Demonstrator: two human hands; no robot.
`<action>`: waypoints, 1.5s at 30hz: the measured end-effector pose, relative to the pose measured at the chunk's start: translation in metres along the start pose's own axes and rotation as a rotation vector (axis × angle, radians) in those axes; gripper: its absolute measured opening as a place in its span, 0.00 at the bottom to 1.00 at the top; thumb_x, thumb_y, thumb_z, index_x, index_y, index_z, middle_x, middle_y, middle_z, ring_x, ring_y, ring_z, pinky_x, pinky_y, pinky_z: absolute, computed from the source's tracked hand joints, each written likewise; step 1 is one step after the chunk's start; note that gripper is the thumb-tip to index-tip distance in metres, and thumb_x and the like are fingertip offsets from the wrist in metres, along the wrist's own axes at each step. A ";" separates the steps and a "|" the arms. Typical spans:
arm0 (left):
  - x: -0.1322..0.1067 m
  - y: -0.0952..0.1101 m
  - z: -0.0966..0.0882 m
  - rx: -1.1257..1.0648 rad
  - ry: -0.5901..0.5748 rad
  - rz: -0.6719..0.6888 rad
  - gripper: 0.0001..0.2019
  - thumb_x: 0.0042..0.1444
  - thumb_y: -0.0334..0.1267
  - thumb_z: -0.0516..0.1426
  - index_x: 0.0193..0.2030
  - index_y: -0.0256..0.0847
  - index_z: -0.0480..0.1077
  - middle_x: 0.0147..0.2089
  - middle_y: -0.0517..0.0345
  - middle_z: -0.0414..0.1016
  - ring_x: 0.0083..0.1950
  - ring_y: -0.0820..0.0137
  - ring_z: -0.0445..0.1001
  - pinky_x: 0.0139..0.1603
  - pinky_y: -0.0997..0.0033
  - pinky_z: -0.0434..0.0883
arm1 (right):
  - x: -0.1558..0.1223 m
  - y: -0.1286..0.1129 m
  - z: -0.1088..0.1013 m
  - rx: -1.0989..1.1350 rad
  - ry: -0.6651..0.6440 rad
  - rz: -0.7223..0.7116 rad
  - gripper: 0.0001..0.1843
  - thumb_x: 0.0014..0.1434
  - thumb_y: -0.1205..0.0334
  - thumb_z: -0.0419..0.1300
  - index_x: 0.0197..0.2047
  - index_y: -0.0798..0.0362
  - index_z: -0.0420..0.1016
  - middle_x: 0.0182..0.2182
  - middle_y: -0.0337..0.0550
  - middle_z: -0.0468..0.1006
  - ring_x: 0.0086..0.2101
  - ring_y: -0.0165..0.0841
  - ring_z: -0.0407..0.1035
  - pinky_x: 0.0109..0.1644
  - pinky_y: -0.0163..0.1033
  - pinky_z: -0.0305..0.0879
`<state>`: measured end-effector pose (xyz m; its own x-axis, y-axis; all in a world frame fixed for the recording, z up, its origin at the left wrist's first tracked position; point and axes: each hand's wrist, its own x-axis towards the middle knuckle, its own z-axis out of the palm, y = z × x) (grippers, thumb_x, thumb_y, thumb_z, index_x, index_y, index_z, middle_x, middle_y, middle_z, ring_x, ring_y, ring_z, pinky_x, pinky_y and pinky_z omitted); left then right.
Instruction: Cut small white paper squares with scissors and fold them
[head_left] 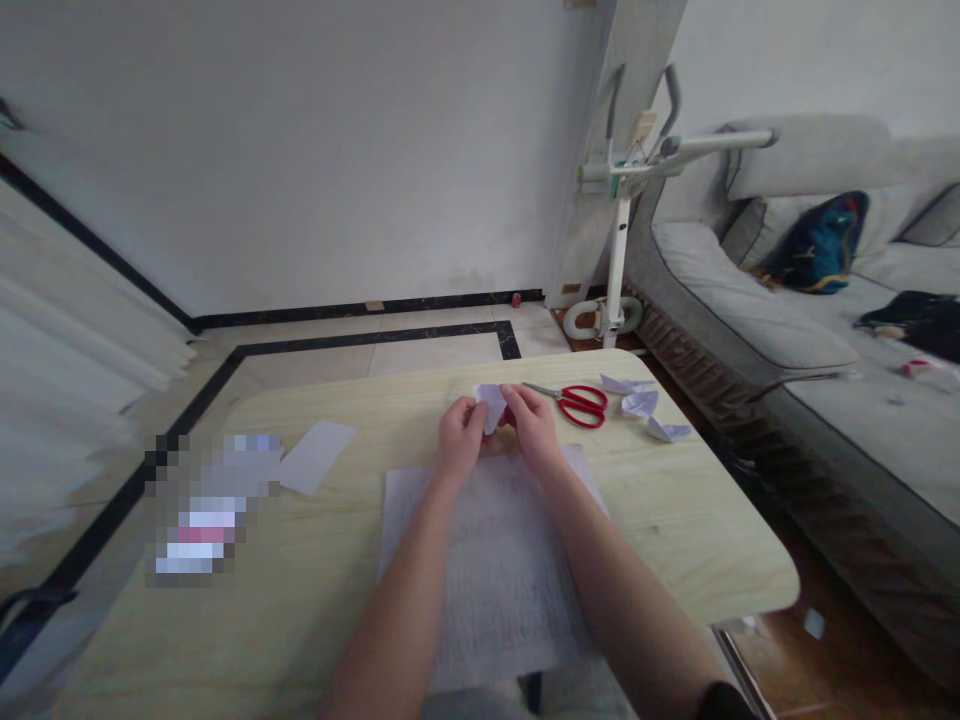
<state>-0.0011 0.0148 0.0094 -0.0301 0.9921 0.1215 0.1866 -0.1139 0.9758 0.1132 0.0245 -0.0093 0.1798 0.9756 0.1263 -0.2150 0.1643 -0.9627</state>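
Note:
Between my two hands is a small folded piece of white paper (490,405), held up above the table. My left hand (459,436) pinches its left side with thumb and fingers. On the other side, my right hand (531,420) grips the paper's right edge. Under my forearms lies a large printed sheet (502,560). Red-handled scissors (581,404) rest just right of my right hand, blades pointing left. Farther right are several folded white paper pieces (640,403). A flat white paper (319,456) lies to the left.
The pale wooden table (675,530) has rounded corners. A pixelated, blurred-out object (202,510) sits at its left side. Beyond the right edge stands a grey sofa (795,350), with white exercise equipment (618,240) behind the table. A curtain (67,360) hangs at left.

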 end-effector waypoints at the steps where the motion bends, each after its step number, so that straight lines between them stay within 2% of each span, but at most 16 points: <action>1: 0.000 0.000 0.000 -0.002 -0.002 -0.002 0.08 0.56 0.38 0.53 0.27 0.39 0.66 0.22 0.62 0.68 0.23 0.73 0.66 0.25 0.75 0.63 | 0.000 0.000 0.000 -0.003 0.009 0.006 0.13 0.53 0.51 0.61 0.31 0.53 0.76 0.21 0.37 0.70 0.23 0.28 0.63 0.27 0.35 0.60; 7: -0.001 0.002 0.000 -0.020 -0.015 -0.004 0.08 0.56 0.37 0.52 0.28 0.40 0.65 0.22 0.62 0.68 0.23 0.73 0.66 0.24 0.75 0.63 | 0.000 -0.002 -0.001 0.037 0.024 0.018 0.10 0.48 0.56 0.65 0.34 0.52 0.78 0.27 0.38 0.74 0.24 0.27 0.64 0.29 0.34 0.61; 12: -0.001 0.000 0.001 -0.020 -0.017 0.021 0.09 0.57 0.38 0.52 0.28 0.40 0.65 0.21 0.62 0.66 0.23 0.72 0.66 0.24 0.74 0.63 | -0.003 -0.006 0.001 0.161 -0.045 0.169 0.13 0.44 0.60 0.66 0.37 0.51 0.77 0.27 0.37 0.75 0.24 0.28 0.65 0.28 0.34 0.63; 16: -0.001 -0.002 0.001 -0.018 -0.038 0.035 0.08 0.58 0.39 0.51 0.31 0.39 0.67 0.23 0.61 0.67 0.25 0.71 0.67 0.26 0.74 0.65 | -0.003 -0.008 0.001 0.230 -0.086 0.206 0.12 0.43 0.61 0.66 0.33 0.53 0.77 0.28 0.39 0.76 0.27 0.30 0.68 0.30 0.35 0.65; 23: -0.002 0.000 0.002 -0.011 -0.054 0.049 0.09 0.58 0.39 0.51 0.31 0.39 0.68 0.25 0.60 0.69 0.27 0.71 0.68 0.27 0.74 0.65 | -0.002 -0.008 0.000 0.210 -0.071 0.252 0.11 0.41 0.60 0.65 0.31 0.52 0.74 0.27 0.38 0.75 0.26 0.31 0.68 0.26 0.35 0.65; 30: -0.001 -0.005 0.003 -0.001 -0.077 0.048 0.10 0.59 0.42 0.52 0.35 0.38 0.69 0.27 0.59 0.71 0.28 0.71 0.69 0.27 0.75 0.65 | 0.000 -0.003 -0.002 0.205 -0.066 0.232 0.12 0.42 0.60 0.65 0.33 0.53 0.73 0.24 0.37 0.73 0.24 0.30 0.66 0.25 0.35 0.63; 36: -0.001 -0.001 0.002 0.010 -0.067 0.042 0.10 0.58 0.40 0.51 0.30 0.39 0.67 0.25 0.61 0.68 0.27 0.73 0.67 0.26 0.76 0.63 | -0.001 -0.005 0.000 0.237 -0.076 0.211 0.11 0.43 0.59 0.66 0.31 0.53 0.74 0.25 0.37 0.73 0.24 0.29 0.66 0.27 0.35 0.63; 45: -0.001 0.001 0.002 0.016 -0.108 0.058 0.10 0.54 0.38 0.52 0.23 0.40 0.63 0.20 0.63 0.62 0.24 0.74 0.62 0.22 0.77 0.60 | -0.002 -0.004 -0.003 0.112 -0.119 0.172 0.13 0.45 0.53 0.67 0.27 0.54 0.74 0.23 0.38 0.74 0.24 0.28 0.65 0.29 0.35 0.60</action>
<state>0.0009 0.0137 0.0102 0.0872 0.9838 0.1569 0.2009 -0.1716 0.9645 0.1169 0.0215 -0.0060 0.0189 0.9998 -0.0036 -0.3387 0.0030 -0.9409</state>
